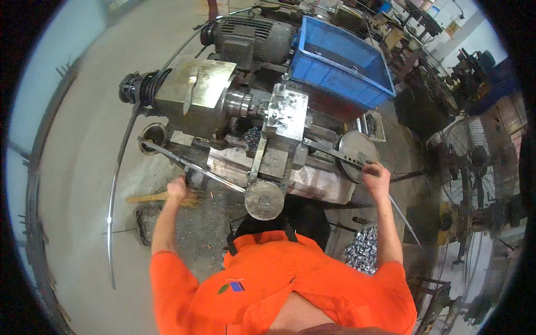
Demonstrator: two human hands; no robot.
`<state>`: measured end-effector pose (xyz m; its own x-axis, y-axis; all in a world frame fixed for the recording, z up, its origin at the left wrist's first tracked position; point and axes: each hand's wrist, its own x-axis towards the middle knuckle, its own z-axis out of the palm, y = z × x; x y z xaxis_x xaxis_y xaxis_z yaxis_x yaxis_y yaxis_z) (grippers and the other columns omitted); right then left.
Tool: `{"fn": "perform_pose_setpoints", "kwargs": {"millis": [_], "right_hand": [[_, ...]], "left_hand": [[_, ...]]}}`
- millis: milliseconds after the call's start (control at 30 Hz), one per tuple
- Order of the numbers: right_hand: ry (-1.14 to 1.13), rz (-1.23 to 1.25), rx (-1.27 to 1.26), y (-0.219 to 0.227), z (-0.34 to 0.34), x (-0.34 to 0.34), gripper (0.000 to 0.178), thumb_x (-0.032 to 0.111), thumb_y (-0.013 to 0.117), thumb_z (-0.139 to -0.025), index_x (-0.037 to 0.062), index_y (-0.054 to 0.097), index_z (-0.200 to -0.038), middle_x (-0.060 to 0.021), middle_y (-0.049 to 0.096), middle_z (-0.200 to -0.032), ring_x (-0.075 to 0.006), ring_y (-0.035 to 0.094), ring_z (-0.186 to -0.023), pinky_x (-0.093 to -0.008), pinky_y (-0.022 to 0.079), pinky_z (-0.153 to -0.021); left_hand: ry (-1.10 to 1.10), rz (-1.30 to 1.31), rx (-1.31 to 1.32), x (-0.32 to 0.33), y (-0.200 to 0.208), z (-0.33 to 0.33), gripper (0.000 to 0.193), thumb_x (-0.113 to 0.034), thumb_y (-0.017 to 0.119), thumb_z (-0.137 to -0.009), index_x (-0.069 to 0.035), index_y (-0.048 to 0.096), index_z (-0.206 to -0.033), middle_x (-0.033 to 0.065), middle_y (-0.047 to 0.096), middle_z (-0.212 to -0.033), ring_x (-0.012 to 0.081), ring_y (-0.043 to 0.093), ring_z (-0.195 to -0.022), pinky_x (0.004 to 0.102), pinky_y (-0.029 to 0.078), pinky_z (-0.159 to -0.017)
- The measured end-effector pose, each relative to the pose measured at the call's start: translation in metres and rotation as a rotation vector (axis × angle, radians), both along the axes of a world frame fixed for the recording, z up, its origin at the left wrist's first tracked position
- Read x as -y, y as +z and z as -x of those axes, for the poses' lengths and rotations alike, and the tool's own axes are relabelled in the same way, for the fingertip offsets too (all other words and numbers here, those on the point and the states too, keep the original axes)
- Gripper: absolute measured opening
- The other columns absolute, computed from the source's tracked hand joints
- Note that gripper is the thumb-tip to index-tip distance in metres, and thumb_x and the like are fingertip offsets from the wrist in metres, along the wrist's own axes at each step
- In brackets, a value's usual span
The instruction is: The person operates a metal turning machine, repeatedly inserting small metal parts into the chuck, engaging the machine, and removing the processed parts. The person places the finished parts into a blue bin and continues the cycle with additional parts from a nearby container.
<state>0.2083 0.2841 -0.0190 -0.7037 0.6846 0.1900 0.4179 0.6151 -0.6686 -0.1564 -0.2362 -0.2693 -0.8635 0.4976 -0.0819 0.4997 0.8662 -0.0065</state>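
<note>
A small metal lathe stands in front of me, with a bright chuck (239, 104) beside a steel tool block (287, 110). My right hand (376, 180) is closed round the end of a flat lever bar (329, 149) with a row of holes, which runs from the tool block over a round metal disc (357, 155). Out to the left, my left hand (177, 188) is closed at the machine's front side, below a long shiny rod (204, 172); what its fingers hold is hidden. Dark metal chips (252, 140) lie under the chuck.
A blue crate (340, 70) stands behind the lathe, beside an electric motor (254, 40). A second round disc (264, 201) juts toward my waist. Small shiny metal parts (363, 250) are heaped at lower right. A straw broom (151, 197) lies near my left hand; a fan (466, 159) stands right.
</note>
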Motion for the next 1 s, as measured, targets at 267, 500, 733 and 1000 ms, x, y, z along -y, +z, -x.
{"fn": "perform_pose_setpoints", "kwargs": {"millis": [267, 500, 733, 1000], "right_hand": [[-0.325, -0.367, 0.284, -0.041, -0.108, -0.057, 0.039, 0.016, 0.063, -0.058, 0.0054, 0.066, -0.096, -0.0137, 0.062, -0.104, -0.0297, 0.06, -0.096, -0.0358, 0.046, -0.083], [-0.581, -0.305, 0.81, -0.102, -0.216, -0.101, 0.043, 0.023, 0.061, -0.06, 0.0051, 0.061, -0.099, -0.0169, 0.063, -0.092, -0.0339, 0.06, -0.088, -0.0423, 0.047, -0.08], [-0.572, -0.429, 0.7, -0.117, -0.237, -0.004, 0.024, 0.019, 0.058, -0.059, 0.0056, 0.058, -0.078, -0.0196, 0.062, -0.074, -0.0386, 0.06, -0.066, -0.0451, 0.05, -0.062], [-0.55, 0.199, 0.324, -0.118, -0.21, 0.106, 0.033, 0.025, 0.059, -0.057, 0.0, 0.053, -0.078, -0.0225, 0.056, -0.066, -0.0415, 0.055, -0.065, -0.045, 0.044, -0.06]], "left_hand": [[0.289, -0.133, 0.161, 0.0, 0.053, 0.013, 0.039, -0.035, 0.069, -0.071, -0.017, 0.062, -0.105, 0.0135, 0.065, -0.094, 0.03, 0.063, -0.087, 0.0408, 0.049, -0.073], [0.433, -0.793, 0.467, 0.036, 0.078, 0.032, 0.038, -0.03, 0.062, -0.082, 0.004, 0.06, -0.1, 0.0157, 0.064, -0.075, 0.0212, 0.061, -0.056, 0.0315, 0.049, -0.05], [0.51, -1.241, 0.52, -0.022, 0.154, 0.014, 0.05, -0.042, 0.054, -0.088, 0.008, 0.055, -0.095, 0.0133, 0.061, -0.07, 0.0189, 0.059, -0.048, 0.0309, 0.052, -0.047], [0.634, -1.149, 0.518, -0.059, 0.159, 0.011, 0.047, -0.044, 0.051, -0.087, 0.002, 0.061, -0.086, 0.0146, 0.06, -0.061, 0.0231, 0.059, -0.046, 0.0295, 0.05, -0.042]]}}
